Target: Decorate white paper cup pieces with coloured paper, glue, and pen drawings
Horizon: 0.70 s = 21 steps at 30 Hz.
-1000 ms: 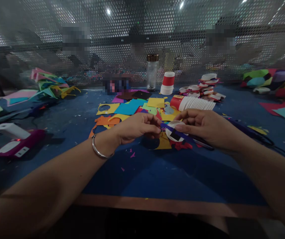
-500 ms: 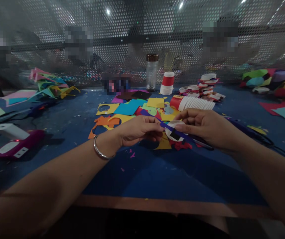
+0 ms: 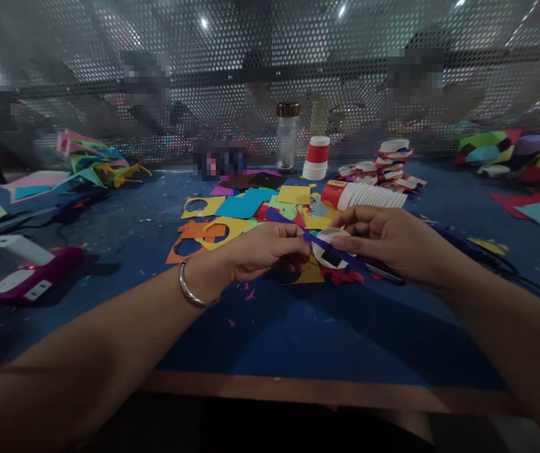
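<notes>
A white paper disc (image 3: 321, 256) with a black patch on it is in the fingers of my right hand (image 3: 378, 242), thumb on top. Across the disc runs a narrow purple-blue paper strip (image 3: 316, 241), pressed there by that thumb. My left hand (image 3: 270, 250), with a silver bangle at its wrist, has its fingers closed at the strip's left end. Beneath both hands lie yellow paper sheets (image 3: 311, 272) with cut edges and red paper scraps (image 3: 343, 277). A dark, slender object (image 3: 383, 270) shows below my right hand; its kind is unclear.
Behind my hands lie a toppled stack of paper cups (image 3: 374, 196), an upright cup stack (image 3: 316, 157) and a clear bottle (image 3: 287, 141). Blue paper (image 3: 241, 204) is mid-table. A purple power strip (image 3: 34, 277) with a white plug sits left; folded paper (image 3: 501, 151) is right.
My left hand and wrist have dipped slightly. The right hand, the disc and the strip stay almost where they were.
</notes>
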### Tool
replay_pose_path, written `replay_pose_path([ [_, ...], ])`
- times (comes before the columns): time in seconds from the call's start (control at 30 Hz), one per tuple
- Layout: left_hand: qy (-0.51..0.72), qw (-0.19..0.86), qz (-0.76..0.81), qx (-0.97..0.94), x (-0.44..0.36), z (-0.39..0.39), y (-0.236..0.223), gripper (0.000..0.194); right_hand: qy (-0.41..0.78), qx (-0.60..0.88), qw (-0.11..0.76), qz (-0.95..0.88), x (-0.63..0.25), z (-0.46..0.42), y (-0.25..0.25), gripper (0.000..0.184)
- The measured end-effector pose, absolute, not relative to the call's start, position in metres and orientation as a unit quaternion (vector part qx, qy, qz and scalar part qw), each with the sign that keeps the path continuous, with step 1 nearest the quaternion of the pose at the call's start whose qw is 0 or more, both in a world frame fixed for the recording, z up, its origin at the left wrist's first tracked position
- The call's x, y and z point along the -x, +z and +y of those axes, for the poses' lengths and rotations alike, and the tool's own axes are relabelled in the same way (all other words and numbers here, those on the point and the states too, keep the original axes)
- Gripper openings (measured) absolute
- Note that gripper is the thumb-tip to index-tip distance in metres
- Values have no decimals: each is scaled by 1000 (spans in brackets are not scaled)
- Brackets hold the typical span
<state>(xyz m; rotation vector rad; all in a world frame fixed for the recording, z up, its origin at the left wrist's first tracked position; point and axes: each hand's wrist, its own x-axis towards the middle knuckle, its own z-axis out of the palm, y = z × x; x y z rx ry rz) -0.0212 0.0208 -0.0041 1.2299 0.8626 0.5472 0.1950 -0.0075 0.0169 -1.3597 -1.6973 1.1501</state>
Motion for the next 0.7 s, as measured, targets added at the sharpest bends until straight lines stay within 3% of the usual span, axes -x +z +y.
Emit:
replay_pose_path([
  [0.7, 255, 688, 400, -548, 20, 20, 0, 13, 451, 522, 328, -645, -194, -8, 18, 54],
])
